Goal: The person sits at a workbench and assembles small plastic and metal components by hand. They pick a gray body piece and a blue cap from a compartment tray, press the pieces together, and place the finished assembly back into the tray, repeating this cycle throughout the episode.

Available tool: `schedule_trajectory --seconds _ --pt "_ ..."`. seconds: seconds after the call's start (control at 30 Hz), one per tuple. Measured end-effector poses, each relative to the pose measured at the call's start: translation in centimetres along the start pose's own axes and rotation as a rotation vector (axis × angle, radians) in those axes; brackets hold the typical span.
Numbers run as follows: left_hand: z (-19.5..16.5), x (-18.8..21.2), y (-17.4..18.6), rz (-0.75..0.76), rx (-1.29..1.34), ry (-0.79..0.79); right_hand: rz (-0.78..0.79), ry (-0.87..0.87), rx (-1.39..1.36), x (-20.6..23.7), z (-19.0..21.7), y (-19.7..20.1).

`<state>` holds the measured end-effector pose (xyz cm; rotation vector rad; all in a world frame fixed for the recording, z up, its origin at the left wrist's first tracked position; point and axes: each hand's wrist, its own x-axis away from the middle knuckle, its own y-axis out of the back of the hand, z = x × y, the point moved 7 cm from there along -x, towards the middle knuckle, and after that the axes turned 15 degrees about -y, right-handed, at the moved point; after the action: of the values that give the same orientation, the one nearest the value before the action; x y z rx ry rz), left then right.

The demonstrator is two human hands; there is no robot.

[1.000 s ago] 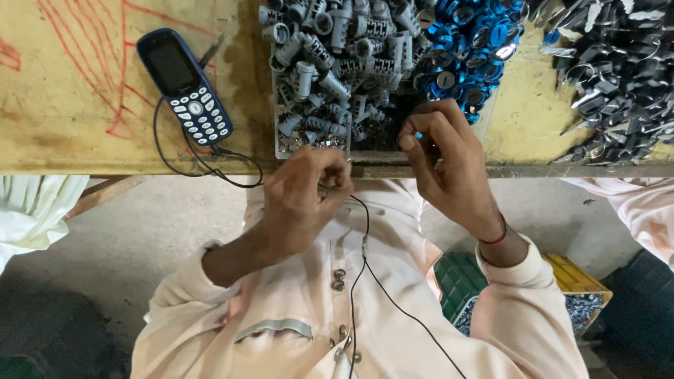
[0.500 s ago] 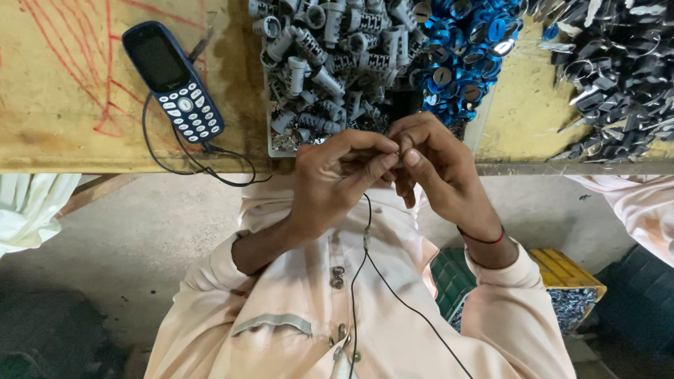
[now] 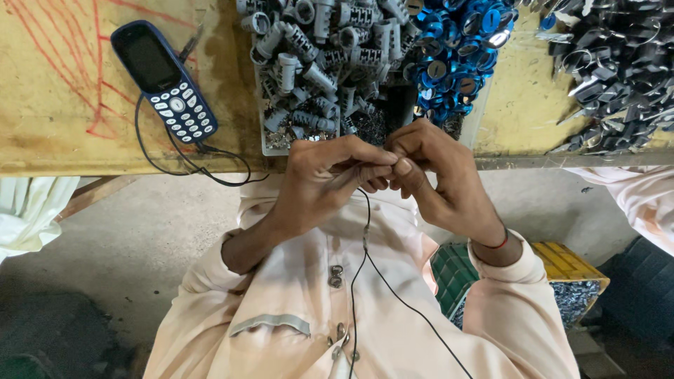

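My left hand and my right hand meet fingertip to fingertip at the table's near edge, pinching a small part between them; the part itself is mostly hidden by my fingers. Just beyond them a tray holds a heap of grey cylindrical metal pieces and a heap of blue ring-shaped caps. A thin black earphone cable hangs down over my pale pink shirt, below my hands.
A dark blue keypad phone lies on the yellowish wooden table at the left, with a black cable plugged in. Dark metal clips are piled at the right. Another person's pale sleeve shows at the right, above crates on the floor.
My right hand has come down from the tray to meet the left, and both now pinch together at the table edge. The view has shifted slightly.
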<state>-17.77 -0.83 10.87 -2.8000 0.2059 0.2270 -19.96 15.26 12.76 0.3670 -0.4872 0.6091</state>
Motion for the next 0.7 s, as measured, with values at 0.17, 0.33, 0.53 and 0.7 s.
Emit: schedule_trajectory --seconds 0.17,0.33,0.53,0.7 --pt "-0.5 0.1 0.0 -0.053 -0.123 -0.02 -0.34 0.362 0.347 1.1 1.7 -0.7" --pt "1.1 0.4 -0.3 -0.014 0.038 0.134 -0.097 0.23 -0.246 0.4 -1.2 0.0" --pt "2.2 0.9 -0.2 -0.024 0.293 0.254 0.082 -0.028 -0.447 -0.4 0.5 -1.1" --pt "1.7 0.8 0.2 -0.065 0.053 0.211 -0.477 0.121 0.597 0.9 6.1 2.8"
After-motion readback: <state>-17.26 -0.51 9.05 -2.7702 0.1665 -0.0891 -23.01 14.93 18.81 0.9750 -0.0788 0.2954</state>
